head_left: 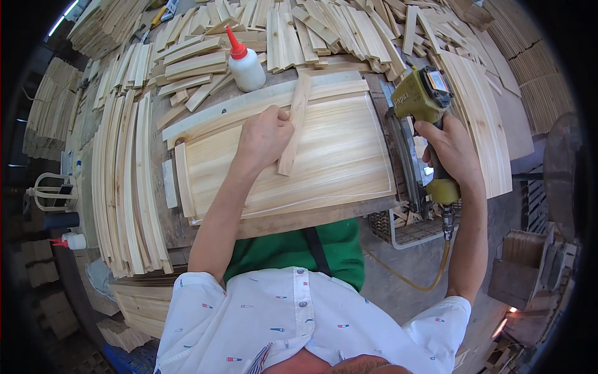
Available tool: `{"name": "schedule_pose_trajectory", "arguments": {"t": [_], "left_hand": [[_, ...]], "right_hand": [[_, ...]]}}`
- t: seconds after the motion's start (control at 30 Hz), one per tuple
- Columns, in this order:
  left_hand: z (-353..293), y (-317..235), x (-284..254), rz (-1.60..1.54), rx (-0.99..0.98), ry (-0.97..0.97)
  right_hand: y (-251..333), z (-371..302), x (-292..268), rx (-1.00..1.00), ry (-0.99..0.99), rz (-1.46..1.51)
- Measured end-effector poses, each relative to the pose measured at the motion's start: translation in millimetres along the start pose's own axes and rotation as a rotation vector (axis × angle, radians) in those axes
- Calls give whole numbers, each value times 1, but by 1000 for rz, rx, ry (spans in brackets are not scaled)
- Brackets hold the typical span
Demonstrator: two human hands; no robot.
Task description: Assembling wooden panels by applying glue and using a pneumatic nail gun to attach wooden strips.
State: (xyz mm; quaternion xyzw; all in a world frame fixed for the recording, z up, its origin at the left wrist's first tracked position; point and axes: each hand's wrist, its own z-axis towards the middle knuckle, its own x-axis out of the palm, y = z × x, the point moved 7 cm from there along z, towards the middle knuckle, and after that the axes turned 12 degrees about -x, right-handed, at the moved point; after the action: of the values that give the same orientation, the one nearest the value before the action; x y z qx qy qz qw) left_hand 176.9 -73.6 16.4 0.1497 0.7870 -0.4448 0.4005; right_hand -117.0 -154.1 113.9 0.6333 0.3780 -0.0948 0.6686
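A pale wooden panel (pixel 336 149) lies on the work table in front of me. Strips of wood run along its far edge and its left end, and a thin white line of glue follows its near and right edges. Over the panel, my left hand (pixel 265 137) is closed on a short wooden slat (pixel 300 103) that slants across it. On the right, my right hand (pixel 453 148) grips the handle of an olive-green air nailer (pixel 412 95), held beside the panel's right end. A hose (pixel 443 265) hangs from the nailer's base.
A white glue bottle (pixel 248 71) with a red nozzle stands beyond the panel. Piles of short slats (pixel 336 28) cover the table's far side. Long strips (pixel 124 187) are stacked at left, a larger board (pixel 476 124) lies at right. A wire basket (pixel 402 234) sits below the table's right edge.
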Motion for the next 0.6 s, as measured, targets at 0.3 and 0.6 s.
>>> {"name": "schedule_pose_trajectory", "arguments": {"t": [0.3, 0.6], "left_hand": [[-18, -20, 7, 139, 81, 21], [-51, -96, 89, 6, 321, 61]], "right_hand": [[-5, 2, -3, -37, 14, 0], [-5, 2, -2, -55, 9, -29]]}}
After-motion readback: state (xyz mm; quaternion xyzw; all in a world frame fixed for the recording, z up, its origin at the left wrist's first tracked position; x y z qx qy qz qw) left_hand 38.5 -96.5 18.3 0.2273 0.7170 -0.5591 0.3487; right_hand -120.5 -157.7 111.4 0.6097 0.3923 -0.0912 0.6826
